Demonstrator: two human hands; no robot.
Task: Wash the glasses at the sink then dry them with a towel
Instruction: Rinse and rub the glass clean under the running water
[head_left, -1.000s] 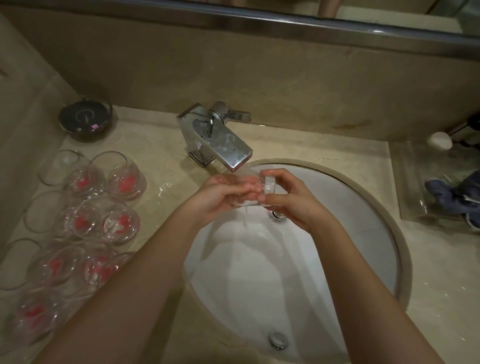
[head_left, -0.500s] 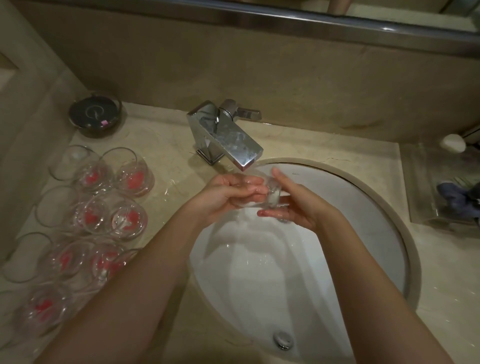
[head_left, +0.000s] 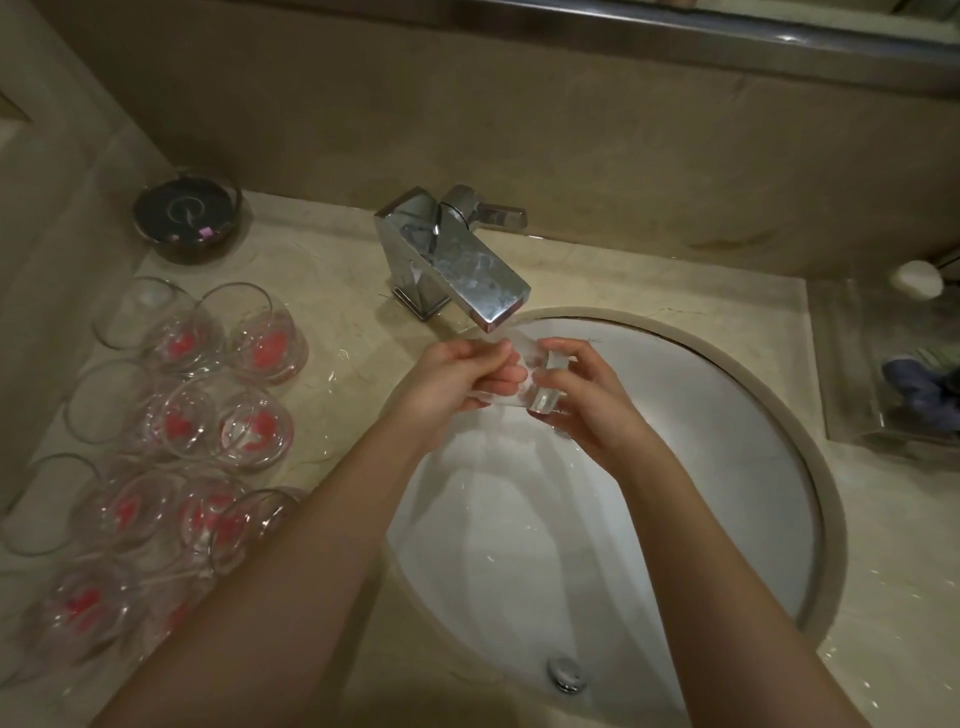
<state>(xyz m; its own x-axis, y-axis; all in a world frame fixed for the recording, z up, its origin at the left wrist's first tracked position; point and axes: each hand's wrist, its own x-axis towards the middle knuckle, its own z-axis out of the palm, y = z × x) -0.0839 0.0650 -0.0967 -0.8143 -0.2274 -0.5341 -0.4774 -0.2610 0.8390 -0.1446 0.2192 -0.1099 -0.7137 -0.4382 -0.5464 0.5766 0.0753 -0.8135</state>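
In the head view, both hands held one clear glass (head_left: 524, 382) just under the faucet (head_left: 457, 260) spout, over the back of the white sink (head_left: 753, 441). The left hand (head_left: 452, 387) curled its fingers (head_left: 501, 373) around the glass; the right hand (head_left: 587, 400) pinched its thick base. More glasses (head_left: 176, 415), some showing red inside, crowded the counter (head_left: 343, 291) along its left edge. A dark round dish (head_left: 187, 213) sat in the back left corner, and a clear tray (head_left: 893, 374) holding blue cloth sat at the right edge.

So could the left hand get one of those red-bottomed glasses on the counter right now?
Probably not right away. The left hand is busy gripping the clear glass under the faucet together with the right hand. The red-bottomed glasses lie beside that arm with nothing between, so once it lets go, likely yes.
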